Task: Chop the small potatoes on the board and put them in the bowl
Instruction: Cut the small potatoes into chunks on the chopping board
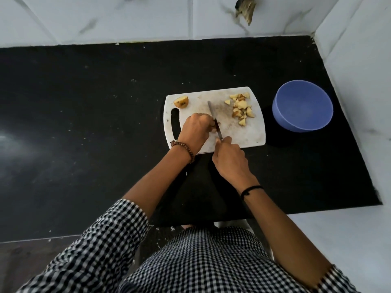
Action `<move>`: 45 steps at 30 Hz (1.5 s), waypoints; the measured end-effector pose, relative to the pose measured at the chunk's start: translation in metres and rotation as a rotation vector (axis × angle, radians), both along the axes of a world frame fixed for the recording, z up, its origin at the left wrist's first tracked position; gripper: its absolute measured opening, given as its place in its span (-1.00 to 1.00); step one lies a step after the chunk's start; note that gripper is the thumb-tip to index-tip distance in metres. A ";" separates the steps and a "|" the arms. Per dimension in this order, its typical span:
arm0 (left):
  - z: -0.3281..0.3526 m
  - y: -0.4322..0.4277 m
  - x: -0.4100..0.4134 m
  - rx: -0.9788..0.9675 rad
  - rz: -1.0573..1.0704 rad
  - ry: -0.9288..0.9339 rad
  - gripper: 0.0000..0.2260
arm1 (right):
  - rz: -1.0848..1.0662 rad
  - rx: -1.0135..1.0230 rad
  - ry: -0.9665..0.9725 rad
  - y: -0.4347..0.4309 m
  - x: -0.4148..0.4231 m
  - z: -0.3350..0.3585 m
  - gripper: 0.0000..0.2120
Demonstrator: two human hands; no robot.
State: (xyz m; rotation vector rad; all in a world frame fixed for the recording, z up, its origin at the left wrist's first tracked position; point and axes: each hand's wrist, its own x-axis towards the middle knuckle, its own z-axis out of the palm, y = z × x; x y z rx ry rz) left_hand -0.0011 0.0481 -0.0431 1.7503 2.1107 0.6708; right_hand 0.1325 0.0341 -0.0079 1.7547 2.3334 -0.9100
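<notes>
Both hands are busy at the centre of the frame: the left hand curls knuckles-up over a potato piece that its fingers almost hide, pinning it so it cannot roll, and the right hand grips the knife by the handle, blade laid close against the left fingers, tip pointing up-frame, likely for another cut

Black tabletop fills most of the frame. On it, centre-right, lies the white board, stained, handle slot at its left edge. Right of the board, apart from it, stands the blue bowl, seemingly empty and close enough for scraping into

Chopped pieces, pale yellow with brown skin, sit heaped at the board's upper right, cleared away from the blade. One half potato waits at the board's upper left, uncut
</notes>
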 end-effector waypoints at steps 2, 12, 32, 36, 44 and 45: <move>0.000 0.000 0.001 -0.004 0.017 -0.015 -0.83 | 0.005 -0.008 -0.014 -0.001 0.001 0.001 -0.64; -0.004 0.002 0.001 -0.041 0.068 -0.033 -0.86 | 0.027 -0.010 -0.066 -0.023 0.027 0.004 -0.68; 0.004 -0.006 0.002 -0.032 0.224 -0.203 -0.89 | -0.015 -0.145 0.005 -0.028 0.083 0.029 -0.63; 0.007 -0.012 0.005 0.012 0.201 -0.224 -0.87 | -0.076 -0.097 0.165 -0.005 0.069 0.028 -0.69; 0.011 -0.012 0.009 -0.034 0.230 -0.181 -0.60 | -0.028 0.102 0.272 0.051 0.020 0.005 -0.54; 0.011 -0.011 0.009 -0.051 0.228 -0.166 -0.61 | -0.024 0.111 0.273 0.055 0.015 0.002 -0.49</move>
